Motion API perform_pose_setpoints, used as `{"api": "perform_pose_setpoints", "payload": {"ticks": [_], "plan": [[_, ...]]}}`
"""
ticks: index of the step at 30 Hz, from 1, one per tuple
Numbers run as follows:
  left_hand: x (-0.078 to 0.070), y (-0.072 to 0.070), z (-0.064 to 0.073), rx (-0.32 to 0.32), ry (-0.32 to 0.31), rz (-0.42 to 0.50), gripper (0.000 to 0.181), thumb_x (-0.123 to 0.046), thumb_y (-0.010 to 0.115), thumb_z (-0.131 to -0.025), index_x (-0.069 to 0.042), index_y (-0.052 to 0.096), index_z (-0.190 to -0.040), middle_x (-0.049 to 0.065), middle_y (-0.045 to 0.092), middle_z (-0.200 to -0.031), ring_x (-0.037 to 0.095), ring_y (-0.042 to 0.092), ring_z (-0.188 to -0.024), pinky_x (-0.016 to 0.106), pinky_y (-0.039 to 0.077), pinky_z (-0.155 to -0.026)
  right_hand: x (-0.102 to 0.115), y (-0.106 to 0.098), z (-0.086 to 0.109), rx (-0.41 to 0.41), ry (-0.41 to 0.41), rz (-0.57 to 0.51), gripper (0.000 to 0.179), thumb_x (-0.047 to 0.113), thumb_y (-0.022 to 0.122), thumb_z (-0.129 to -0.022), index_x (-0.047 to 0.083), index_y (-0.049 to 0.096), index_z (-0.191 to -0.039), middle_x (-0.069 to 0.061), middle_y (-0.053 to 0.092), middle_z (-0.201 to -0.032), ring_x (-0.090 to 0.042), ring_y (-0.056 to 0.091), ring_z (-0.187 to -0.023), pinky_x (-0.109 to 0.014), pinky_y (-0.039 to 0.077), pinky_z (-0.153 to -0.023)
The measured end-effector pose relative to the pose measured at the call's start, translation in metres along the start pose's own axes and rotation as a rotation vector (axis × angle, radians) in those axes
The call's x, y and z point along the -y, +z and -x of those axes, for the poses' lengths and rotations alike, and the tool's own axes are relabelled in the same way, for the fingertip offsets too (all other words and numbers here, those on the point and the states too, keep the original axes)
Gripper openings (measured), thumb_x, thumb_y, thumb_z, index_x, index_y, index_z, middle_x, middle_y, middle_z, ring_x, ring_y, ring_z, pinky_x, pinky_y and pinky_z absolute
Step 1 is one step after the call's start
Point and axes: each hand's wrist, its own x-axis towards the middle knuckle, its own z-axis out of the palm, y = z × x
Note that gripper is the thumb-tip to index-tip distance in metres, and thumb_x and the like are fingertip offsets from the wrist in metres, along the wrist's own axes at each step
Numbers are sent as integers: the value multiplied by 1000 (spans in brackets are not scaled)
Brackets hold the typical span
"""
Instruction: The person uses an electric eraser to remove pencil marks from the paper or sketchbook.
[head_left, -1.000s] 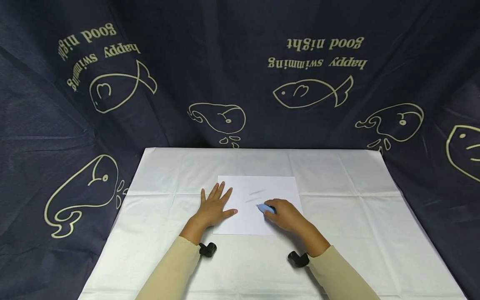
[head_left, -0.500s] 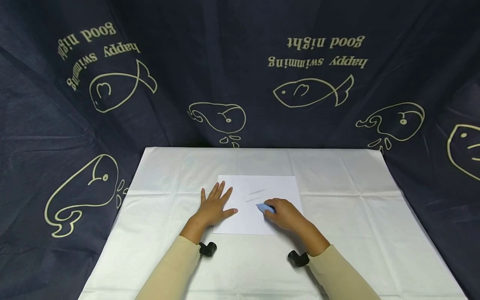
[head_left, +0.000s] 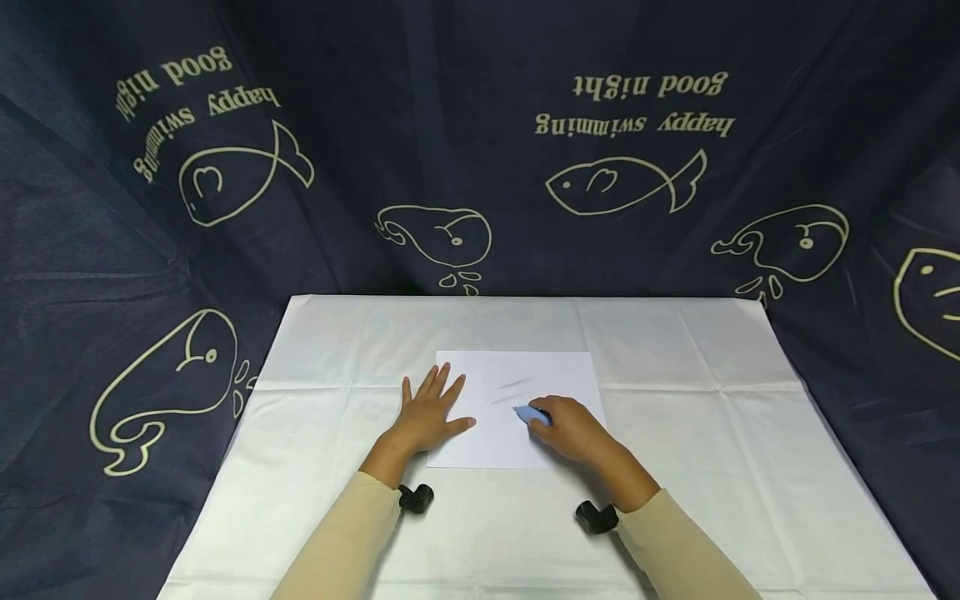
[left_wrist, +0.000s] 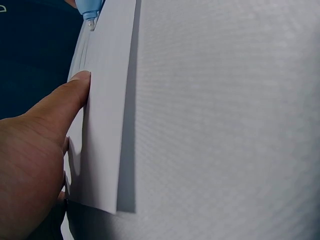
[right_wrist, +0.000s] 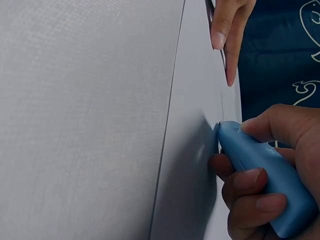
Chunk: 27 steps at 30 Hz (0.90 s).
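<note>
A white sheet of paper [head_left: 480,446] lies on the table and bears two short grey strokes [head_left: 514,384]. My left hand [head_left: 424,421] rests flat on its left part, fingers spread; the left wrist view shows the thumb [left_wrist: 65,100] on the paper. My right hand [head_left: 573,429] grips a light-blue correction pen [right_wrist: 265,170]. The thumb lies on top of the pen and the other fingers curl beneath it. Its narrow tip [left_wrist: 91,24] is right at the paper, just below the right end of the lower stroke.
White cloth [head_left: 675,350] with creases covers the table. Behind and beside it hangs a dark blue curtain [head_left: 480,100] with fish and whale outlines. Black wrist pieces [head_left: 416,499] sit at both sleeve cuffs.
Almost nothing differs: the pen's tip has shifted very slightly up and right. The left hand and the paper have stayed in place.
</note>
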Motion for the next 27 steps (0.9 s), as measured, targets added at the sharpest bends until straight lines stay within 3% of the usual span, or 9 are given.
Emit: {"api": "perform_pose_setpoints", "payload": {"ticks": [27], "plan": [[1, 1, 0, -8, 1, -3, 82, -62, 55, -97, -22, 25, -162, 11, 5, -172, 32, 2, -160, 72, -4, -120, -1, -1, 5, 8, 12, -21, 34, 18, 66, -97, -1, 69, -125, -17, 70, -126, -35, 67, -117, -52, 53, -99]]}}
